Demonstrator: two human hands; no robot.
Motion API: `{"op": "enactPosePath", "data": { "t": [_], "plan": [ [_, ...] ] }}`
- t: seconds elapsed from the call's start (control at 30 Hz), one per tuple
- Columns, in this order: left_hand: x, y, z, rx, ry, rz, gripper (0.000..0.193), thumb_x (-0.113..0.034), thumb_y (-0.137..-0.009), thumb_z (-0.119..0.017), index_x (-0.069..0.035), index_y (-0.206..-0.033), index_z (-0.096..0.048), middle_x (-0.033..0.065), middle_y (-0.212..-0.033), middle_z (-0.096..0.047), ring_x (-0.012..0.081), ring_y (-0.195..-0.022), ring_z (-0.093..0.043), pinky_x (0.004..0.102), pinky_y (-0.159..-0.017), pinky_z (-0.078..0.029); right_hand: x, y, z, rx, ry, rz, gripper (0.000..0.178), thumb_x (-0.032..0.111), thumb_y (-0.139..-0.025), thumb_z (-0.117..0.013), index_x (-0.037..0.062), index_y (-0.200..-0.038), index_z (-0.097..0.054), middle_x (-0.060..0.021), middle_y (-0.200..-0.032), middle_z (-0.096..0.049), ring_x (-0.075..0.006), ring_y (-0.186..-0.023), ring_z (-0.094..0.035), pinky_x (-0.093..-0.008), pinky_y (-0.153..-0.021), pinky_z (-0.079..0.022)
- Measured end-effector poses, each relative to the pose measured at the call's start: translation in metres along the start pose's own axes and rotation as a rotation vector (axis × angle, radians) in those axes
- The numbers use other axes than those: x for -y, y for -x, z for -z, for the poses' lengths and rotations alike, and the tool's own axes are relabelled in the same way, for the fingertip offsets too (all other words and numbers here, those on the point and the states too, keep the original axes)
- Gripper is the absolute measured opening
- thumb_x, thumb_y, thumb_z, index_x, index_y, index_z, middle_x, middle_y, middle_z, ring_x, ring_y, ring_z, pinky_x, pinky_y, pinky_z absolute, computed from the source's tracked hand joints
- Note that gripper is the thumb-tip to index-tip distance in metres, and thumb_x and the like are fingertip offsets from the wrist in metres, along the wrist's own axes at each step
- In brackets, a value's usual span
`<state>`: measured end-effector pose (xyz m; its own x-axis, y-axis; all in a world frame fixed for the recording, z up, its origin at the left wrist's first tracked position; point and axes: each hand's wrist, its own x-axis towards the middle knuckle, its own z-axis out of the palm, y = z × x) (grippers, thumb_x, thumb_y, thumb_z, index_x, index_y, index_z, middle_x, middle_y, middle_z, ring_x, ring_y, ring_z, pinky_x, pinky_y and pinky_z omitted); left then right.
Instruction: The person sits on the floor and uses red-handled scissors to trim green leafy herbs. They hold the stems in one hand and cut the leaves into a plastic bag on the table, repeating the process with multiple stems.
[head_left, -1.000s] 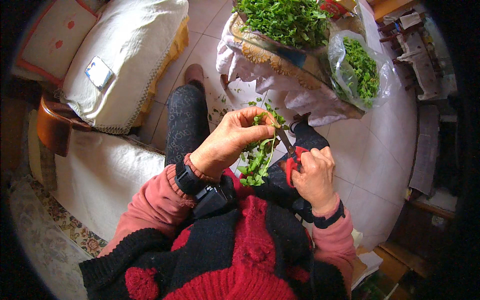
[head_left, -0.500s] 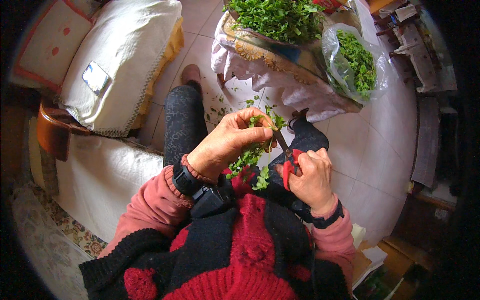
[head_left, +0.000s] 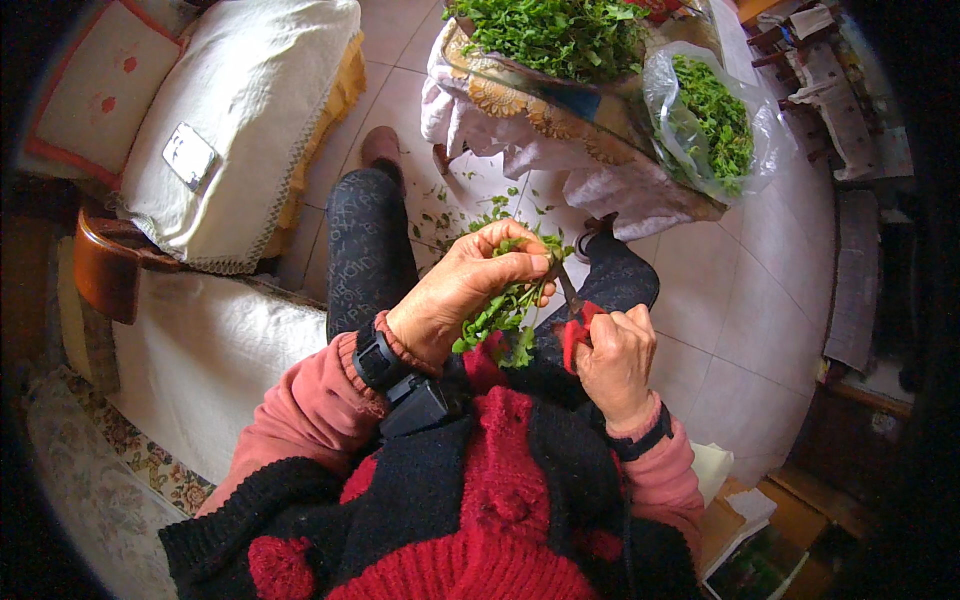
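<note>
While the left hand (head_left: 465, 290) had a small bunch of leafy greens (head_left: 500, 312) pinched between thumb and fingers, the right hand (head_left: 617, 362) was wrapped around a pair of scissors (head_left: 574, 330) with red handles. The blades pointed up toward the left fingertips, right up by the stems, though I couldn't tell if they were open or closed, or actually touching the greens. The bunch was up over the lap, between the knees, with some leaves poking up past the fingers and more hanging below the palm. Down on the tiled floor (head_left: 690, 275), loose leaf bits (head_left: 435, 222) were scattered between the feet. Just past that stood a table with a pale cloth (head_left: 610, 190) draped over it, a big heap of greens (head_left: 560, 35) on top, and a clear plastic bag (head_left: 770, 150) with more greens inside beside the heap. Off to the left, a phone (head_left: 190, 157) lay on a white seat cover (head_left: 240, 110).
</note>
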<state>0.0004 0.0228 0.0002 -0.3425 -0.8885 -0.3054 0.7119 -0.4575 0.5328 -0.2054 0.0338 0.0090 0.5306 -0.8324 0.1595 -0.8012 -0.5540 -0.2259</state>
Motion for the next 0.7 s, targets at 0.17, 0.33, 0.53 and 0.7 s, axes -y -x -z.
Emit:
{"op": "enactPosePath", "data": {
  "t": [0.17, 0.33, 0.53, 0.7],
  "plan": [
    [-0.002, 0.001, -0.001, 0.044, -0.029, -0.048, 0.009, -0.006, -0.083, -0.059, -0.004, -0.091, -0.055, 0.0042, -0.082, -0.059, 0.0121, -0.073, -0.057, 0.0242, -0.070, -0.047, -0.003, 0.000, 0.002, -0.040, 0.027, 0.022, 0.032, 0.019, -0.058, -0.076, 0.0070, -0.057, -0.046, -0.0083, -0.053, -0.047, -0.0287, -0.054, -0.046, -0.0388, -0.056, -0.036],
    [-0.004, 0.002, -0.007, 0.006, -0.068, -0.154, 0.025, -0.008, -0.085, -0.058, -0.004, -0.109, -0.055, 0.0040, -0.083, -0.059, 0.0124, -0.072, -0.056, 0.0251, -0.068, -0.046, -0.002, -0.002, 0.001, -0.055, 0.003, 0.025, 0.033, 0.019, -0.060, -0.075, 0.0072, -0.056, -0.045, -0.0079, -0.052, -0.046, -0.0284, -0.053, -0.045, -0.0384, -0.056, -0.035],
    [-0.008, 0.002, 0.002, -0.007, -0.170, 0.032, 0.029, -0.009, -0.086, -0.058, -0.001, -0.114, -0.055, 0.0048, -0.084, -0.061, 0.0111, -0.073, -0.058, 0.0227, -0.069, -0.048, 0.001, -0.004, 0.000, -0.018, -0.102, -0.010, 0.035, 0.024, -0.066, -0.074, 0.0070, -0.055, -0.045, -0.0090, -0.051, -0.047, -0.0285, -0.050, -0.045, -0.0382, -0.056, -0.034],
    [-0.007, -0.001, 0.006, -0.025, -0.154, 0.048, 0.024, -0.010, -0.086, -0.057, 0.002, -0.107, -0.059, 0.0052, -0.083, -0.062, 0.0107, -0.074, -0.059, 0.0222, -0.069, -0.049, 0.005, -0.007, -0.004, 0.027, -0.255, -0.084, 0.037, 0.027, -0.072, -0.072, 0.0059, -0.055, -0.046, -0.0114, -0.051, -0.049, -0.0304, -0.051, -0.047, -0.0395, -0.055, -0.035]
  ]
}}
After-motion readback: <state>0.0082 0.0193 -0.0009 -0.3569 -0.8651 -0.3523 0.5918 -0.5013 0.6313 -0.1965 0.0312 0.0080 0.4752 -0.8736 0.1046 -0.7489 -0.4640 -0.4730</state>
